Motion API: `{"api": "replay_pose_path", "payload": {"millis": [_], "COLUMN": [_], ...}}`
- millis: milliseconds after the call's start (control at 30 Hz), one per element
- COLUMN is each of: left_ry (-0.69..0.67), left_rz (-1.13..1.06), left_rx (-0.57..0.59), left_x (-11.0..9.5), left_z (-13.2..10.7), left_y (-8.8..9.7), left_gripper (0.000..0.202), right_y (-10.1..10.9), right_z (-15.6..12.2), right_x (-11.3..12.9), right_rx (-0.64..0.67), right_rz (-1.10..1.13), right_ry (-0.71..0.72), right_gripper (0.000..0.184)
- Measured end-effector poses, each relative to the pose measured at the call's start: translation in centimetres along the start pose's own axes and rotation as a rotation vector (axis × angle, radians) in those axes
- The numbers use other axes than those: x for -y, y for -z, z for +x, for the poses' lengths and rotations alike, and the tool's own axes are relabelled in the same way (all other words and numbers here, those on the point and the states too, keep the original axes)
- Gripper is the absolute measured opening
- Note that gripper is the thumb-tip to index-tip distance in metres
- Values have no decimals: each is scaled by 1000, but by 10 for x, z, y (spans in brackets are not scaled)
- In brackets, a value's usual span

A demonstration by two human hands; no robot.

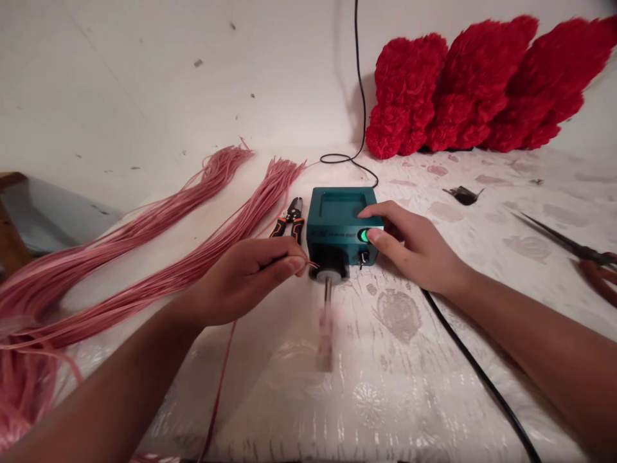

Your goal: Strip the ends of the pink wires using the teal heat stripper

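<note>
My left hand point(258, 273) is closed in a pinch on the end of a thin pink wire point(312, 263), held at the front of a small teal machine point(337, 231). Below, the rest of a pink strand point(224, 376) hangs toward the table's front edge. My right hand point(409, 241) grips the machine's right side, index finger on the top and thumb at the green lit button point(364, 235). From the machine's black front part point(330, 265) a metal shaft point(328, 289) sticks out, bearing a pinkish piece point(325, 341) smeared by motion.
Two long bundles of pink wire point(187, 209) lie at the left. Wire strippers point(290, 218) with orange-black handles rest beside the machine. Scissors point(573, 244) lie at the right. Red artificial flowers point(472, 83) stand against the wall. A black cable point(482, 373) crosses the patterned tablecloth point(398, 315).
</note>
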State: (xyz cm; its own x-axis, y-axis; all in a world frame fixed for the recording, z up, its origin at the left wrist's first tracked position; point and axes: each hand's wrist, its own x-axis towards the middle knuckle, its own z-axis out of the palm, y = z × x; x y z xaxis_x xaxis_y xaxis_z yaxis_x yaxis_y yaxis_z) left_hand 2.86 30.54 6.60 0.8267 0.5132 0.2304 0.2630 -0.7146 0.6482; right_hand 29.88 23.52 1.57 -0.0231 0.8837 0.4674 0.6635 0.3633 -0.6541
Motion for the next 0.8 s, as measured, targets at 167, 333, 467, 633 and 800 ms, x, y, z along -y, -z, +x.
{"api": "replay_pose_path", "payload": {"millis": [167, 333, 467, 633, 800], "left_ry": [69, 91, 103, 56, -127], "left_rz": [24, -7, 17, 287, 400], "left_rx": [-120, -319, -522, -758, -716], "left_x": [-26, -86, -140, -187, -198], "left_z": [-17, -68, -119, -168, -185], "left_y": [2, -20, -51, -103, -136], "left_gripper": [24, 24, 24, 14, 18], "right_y": [-3, 1, 6, -7, -26], "right_z": [2, -7, -49, -150, -221], "right_x": [-1, 15, 53, 131, 196], "right_rx": [-28, -65, -203, -269, -306], "right_rz": [37, 124, 172, 416, 476], "right_ry": [6, -98, -162, -219, -154], "right_gripper": [30, 38, 39, 27, 18]}}
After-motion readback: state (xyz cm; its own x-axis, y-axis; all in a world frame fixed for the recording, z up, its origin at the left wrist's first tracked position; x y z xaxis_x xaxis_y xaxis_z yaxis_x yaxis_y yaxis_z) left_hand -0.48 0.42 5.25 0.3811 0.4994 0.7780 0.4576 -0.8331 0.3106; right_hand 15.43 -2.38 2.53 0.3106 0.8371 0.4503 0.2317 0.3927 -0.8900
